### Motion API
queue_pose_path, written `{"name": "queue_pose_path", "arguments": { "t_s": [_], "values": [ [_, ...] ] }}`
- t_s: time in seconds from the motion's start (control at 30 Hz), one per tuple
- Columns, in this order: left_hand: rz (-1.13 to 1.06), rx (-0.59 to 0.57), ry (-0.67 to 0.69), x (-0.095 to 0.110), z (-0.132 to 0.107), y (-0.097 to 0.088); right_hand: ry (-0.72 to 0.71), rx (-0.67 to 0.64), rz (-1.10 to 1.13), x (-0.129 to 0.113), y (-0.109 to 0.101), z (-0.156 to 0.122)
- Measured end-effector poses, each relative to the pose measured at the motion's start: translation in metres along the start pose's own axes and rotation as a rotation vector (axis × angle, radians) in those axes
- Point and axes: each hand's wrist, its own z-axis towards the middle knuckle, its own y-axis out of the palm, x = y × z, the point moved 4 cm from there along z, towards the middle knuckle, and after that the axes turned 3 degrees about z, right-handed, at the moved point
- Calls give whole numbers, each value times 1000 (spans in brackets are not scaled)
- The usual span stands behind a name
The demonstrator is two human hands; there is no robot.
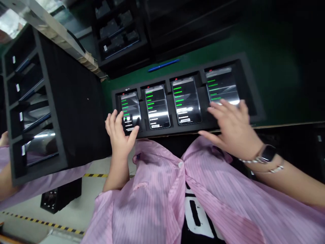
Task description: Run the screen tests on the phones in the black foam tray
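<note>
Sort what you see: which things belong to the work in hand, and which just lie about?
Work in hand, apparently:
- four lit phones
- their black tray
- left hand
- right hand

Lying about, apparently:
- blue pen
- black holder at left

Left grip (118, 136) spread, thumb apart; right grip (235, 133) palm down, splayed.

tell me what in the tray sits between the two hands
In the head view, the second phone and the third phone from the left, screens lit, lie in the black tray between the left hand and the right hand.
</note>
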Motion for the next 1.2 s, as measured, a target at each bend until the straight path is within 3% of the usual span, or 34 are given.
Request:
{"name": "queue_pose_path", "arguments": {
  "t_s": [0.1, 0.2, 0.3, 0.43, 0.53, 0.6, 0.7, 0.8, 0.9, 1.0, 1.07, 1.13, 1.2],
  "values": [
    [-11, -53, -65, -23, -11, -4, 135, 10, -78, 18, -10, -14],
    [-15, -121, -106, -32, -17, 0, 196, -43, -115, 26, -12, -17],
    [-4, -150, -112, -32, -17, 4, 173, -39, -105, 28, -20, -10],
    [4, -161, -89, -31, -19, 4, 118, 128, -83, 31, -48, 11],
    [52, -167, -57, -29, -17, -3, 53, 164, -26, 36, -63, 36],
    [64, -144, -43, -27, -2, -9, 45, 142, 24, 42, -64, 62],
    [-2, -114, 8, -19, 50, -7, 146, 52, 48, 58, -48, 115],
    [-48, -156, 103, -13, 122, 19, 294, -107, -55, 81, -19, 166],
    [51, -194, 58, -21, 171, 56, 469, -309, -205, 106, 11, 191],
    [175, -276, -39, -38, 182, 85, 468, -366, -232, 113, 22, 195],
    [183, -289, -40, -41, 180, 93, 413, -355, -224, 105, 24, 198],
    [127, -257, 0, -32, 182, 94, 334, -322, -202, 87, 26, 205],
    [49, -214, 57, -10, 187, 95, 258, -321, -162, 66, 35, 216]
  ]
}}
